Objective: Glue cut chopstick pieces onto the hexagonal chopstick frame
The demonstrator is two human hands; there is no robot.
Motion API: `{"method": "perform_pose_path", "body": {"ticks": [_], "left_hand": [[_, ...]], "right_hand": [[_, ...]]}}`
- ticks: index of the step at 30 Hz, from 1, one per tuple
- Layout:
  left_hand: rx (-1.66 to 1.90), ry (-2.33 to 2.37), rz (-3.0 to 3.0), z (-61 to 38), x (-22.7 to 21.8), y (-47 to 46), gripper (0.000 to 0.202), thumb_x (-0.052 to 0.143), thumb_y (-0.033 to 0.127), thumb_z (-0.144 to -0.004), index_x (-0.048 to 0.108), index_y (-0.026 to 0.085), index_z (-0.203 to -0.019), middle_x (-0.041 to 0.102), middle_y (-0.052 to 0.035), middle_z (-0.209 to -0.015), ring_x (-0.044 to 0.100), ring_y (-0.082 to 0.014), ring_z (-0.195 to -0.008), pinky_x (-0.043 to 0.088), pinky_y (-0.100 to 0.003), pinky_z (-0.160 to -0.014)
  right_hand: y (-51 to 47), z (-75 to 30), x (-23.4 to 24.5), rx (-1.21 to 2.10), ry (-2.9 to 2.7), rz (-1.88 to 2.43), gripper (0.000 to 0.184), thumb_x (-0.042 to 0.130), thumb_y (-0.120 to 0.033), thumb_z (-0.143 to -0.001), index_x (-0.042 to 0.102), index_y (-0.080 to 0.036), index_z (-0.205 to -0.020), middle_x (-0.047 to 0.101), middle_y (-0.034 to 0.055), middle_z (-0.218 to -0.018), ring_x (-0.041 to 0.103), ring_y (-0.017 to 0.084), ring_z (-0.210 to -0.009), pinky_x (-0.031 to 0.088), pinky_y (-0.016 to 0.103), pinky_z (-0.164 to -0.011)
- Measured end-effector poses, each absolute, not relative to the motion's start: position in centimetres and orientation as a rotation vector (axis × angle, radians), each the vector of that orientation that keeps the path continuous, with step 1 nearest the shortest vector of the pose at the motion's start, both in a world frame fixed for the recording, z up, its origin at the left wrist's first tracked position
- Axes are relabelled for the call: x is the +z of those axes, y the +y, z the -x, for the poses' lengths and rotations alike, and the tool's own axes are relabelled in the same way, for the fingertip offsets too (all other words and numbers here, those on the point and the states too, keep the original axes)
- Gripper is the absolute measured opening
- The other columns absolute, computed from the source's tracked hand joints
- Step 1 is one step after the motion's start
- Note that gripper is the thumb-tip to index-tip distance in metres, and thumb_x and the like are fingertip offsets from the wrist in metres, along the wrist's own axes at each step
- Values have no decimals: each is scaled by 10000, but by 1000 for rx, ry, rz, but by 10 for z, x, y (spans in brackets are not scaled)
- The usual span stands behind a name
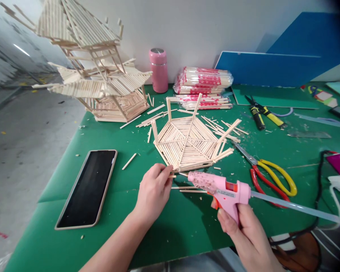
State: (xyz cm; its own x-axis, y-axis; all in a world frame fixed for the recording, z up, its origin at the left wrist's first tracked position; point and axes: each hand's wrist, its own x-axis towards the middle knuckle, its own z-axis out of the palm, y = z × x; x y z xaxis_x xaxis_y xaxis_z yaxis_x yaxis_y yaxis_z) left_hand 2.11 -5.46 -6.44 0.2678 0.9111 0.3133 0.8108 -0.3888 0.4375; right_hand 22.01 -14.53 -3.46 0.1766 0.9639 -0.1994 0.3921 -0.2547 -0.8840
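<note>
My right hand [240, 230] is wrapped round the handle of a pink glue gun [212, 183], a long clear glue stick [294, 207] trailing from its back. The gun's metal tip points left, close to the near edge of a wooden stick base [187, 141]. This base is many-sided, with several upright sticks round its rim. At its near corner my left hand [155, 189] is closed, pinching a short wooden stick [172, 176] whose end pokes out. Two loose sticks [191, 191] lie on the table below the gun's nozzle.
A tall stick pagoda [102, 83] stands at the back left, beside a pink flask [158, 70] and bagged sticks [202, 81]. A phone [87, 189] lies at left. Red-and-yellow pliers [272, 173] and black-and-yellow cutters [265, 113] lie right, with a black cable [319, 192] at the edge.
</note>
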Motion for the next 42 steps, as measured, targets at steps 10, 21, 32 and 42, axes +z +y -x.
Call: {"method": "perform_pose_path", "body": {"ticks": [10,21,32,42], "left_hand": [[774,1611,-2333,-22,-64,-55,196,414,143,-809,601,141,-871,558,-81,-831,554,-187,-744,477,-298,-629],[792,1615,-2346,-21,-63,-56,185,420,147,-812,594,154,-874,560,-76,-838,559,-182,-752,482,-294,-639],[792,1622,-2342,-22,-67,-55,178,436,135,-804,589,156,-894,558,-73,-846,556,-182,-749,479,-293,-632],[779,1620,-2343,-20,-67,-56,183,439,139,-802,584,171,-909,557,-64,-850,558,-175,-759,477,-281,-640]], "right_hand": [[-144,-221,-34,1026,-1302,1785,331,476,-438,-799,550,-221,-1038,610,38,-768,556,156,-637,455,221,-531],[-143,-218,-32,1047,-1293,1761,320,463,-436,-807,546,-213,-1021,588,34,-735,539,148,-629,438,206,-514],[-145,-220,-34,1059,-1249,1789,368,465,-453,-798,544,-204,-1058,599,58,-794,550,171,-691,448,216,-523],[-145,-220,-34,1083,-1238,1786,364,464,-447,-803,527,-199,-1062,577,52,-782,526,159,-676,441,211,-525]]}}
